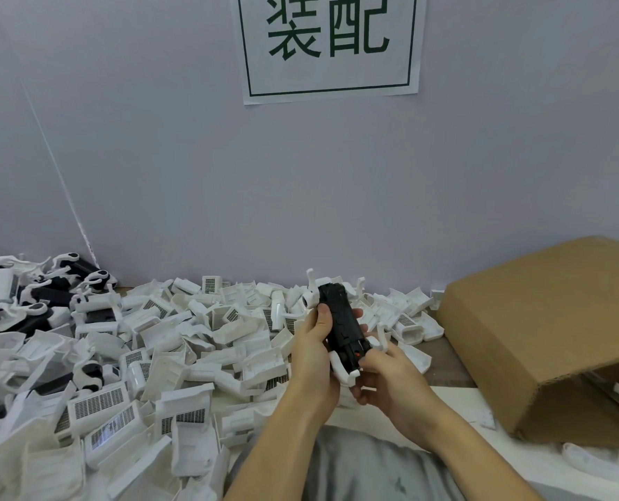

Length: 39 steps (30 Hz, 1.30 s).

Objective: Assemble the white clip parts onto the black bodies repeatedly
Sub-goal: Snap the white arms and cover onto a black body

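A long black body [340, 320] is held upright above the table, in front of my chest. My left hand [313, 350] grips its left side, thumb on the front face. At the body's lower end sits a white clip part [347, 374] with curved arms, and my right hand [384, 379] pinches that end, fingers curled around it. A small red mark shows near the bottom of the black body. A big heap of loose white clip parts [178, 356] covers the table to the left and behind my hands.
Finished black-and-white units [44, 294] pile up at the far left by the wall. A brown cardboard box [539, 334] lies on its side at the right, its open end facing me. A paper sign [328, 45] hangs on the grey wall.
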{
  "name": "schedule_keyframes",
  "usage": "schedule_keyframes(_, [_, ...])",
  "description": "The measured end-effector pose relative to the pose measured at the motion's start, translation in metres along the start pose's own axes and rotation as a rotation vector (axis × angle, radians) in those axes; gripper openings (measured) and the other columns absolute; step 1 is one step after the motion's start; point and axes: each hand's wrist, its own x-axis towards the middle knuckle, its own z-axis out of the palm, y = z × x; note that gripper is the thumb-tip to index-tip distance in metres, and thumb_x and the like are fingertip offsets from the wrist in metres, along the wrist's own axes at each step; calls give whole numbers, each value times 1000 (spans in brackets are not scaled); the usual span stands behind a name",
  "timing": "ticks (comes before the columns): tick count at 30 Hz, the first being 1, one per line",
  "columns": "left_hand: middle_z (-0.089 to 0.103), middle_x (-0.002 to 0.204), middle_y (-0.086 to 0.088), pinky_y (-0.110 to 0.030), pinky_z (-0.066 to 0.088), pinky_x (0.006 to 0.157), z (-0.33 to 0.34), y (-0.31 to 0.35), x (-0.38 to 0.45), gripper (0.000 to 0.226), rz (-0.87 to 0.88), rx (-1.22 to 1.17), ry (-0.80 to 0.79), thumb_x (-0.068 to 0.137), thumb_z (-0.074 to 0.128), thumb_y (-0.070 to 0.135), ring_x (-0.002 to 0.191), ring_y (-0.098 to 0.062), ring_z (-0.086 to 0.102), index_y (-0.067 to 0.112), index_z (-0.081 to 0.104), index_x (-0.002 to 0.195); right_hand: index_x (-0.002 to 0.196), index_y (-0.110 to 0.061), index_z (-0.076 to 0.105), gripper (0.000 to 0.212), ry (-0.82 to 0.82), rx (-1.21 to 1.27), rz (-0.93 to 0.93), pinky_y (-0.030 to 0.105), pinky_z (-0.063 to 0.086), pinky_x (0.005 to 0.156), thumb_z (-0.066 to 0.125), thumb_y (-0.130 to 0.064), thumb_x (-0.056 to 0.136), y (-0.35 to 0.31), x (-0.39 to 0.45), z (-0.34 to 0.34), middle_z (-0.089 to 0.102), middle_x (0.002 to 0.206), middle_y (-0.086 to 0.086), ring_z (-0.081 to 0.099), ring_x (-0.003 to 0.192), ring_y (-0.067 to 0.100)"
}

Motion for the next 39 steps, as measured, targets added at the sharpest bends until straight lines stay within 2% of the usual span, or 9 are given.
schedule_keyframes(4, [75,96,-14,-62,51,97,0,-1,2,31,0,13,-6,106,45,27,88,-29,71,8,65,121,88,-15,61,19,31,-18,13,29,42,53,55,-19,71,3,1,-1,59,65,1,51,56,17])
schedule_keyframes(8, [75,96,-14,-61,52,97,-1,-3,3,28,5,26,-20,107,46,26,88,-28,72,10,66,118,86,-14,58,5,41,-31,14,27,42,51,53,-11,87,3,0,-1,58,63,1,47,54,17])
schedule_keyframes(14, [75,97,-14,-51,60,82,-2,-3,2,27,9,30,-39,105,48,27,87,-27,72,12,68,116,85,-16,56,15,76,-69,48,28,42,51,48,-11,97,2,-1,0,56,62,-1,47,54,16])
schedule_keyframes(18, [75,96,-13,-45,61,78,-2,-3,1,27,20,42,-27,106,47,26,87,-26,72,12,67,118,80,-20,64,25,48,24,37,29,42,52,48,-11,97,1,-2,0,58,69,5,49,54,18])
schedule_keyframes(23, [75,93,-12,-43,61,74,-1,-2,0,28,28,28,-23,106,46,25,83,-25,72,10,67,117,97,-11,65,9,75,26,27,30,45,52,56,-10,97,5,2,-1,61,69,7,50,54,18])
schedule_keyframes(27, [74,92,-12,-41,62,72,-1,-2,0,29,26,17,-24,107,45,25,82,-24,72,9,65,120,90,-14,67,16,59,50,12,29,45,50,63,-19,75,4,2,-1,61,70,6,49,53,16])
schedule_keyframes(30, [74,92,-12,-39,62,69,-1,-1,0,29,24,10,-23,107,45,25,82,-25,71,8,65,119,86,-18,67,16,29,26,-9,30,45,52,60,-22,71,5,1,-3,60,70,4,50,55,16])
schedule_keyframes(34, [73,92,-14,-48,58,80,-1,-2,2,31,20,7,-11,106,45,26,84,-27,71,7,65,120,70,-30,69,15,-2,-11,-12,29,44,54,57,-20,68,4,1,-3,59,69,0,50,57,15])
schedule_keyframes(39, [74,93,-15,-61,50,98,-3,-5,5,27,10,-1,-18,105,48,25,86,-29,71,9,67,116,85,-19,63,17,31,-73,-4,27,42,53,57,-25,70,5,0,-4,60,65,-3,50,56,14])
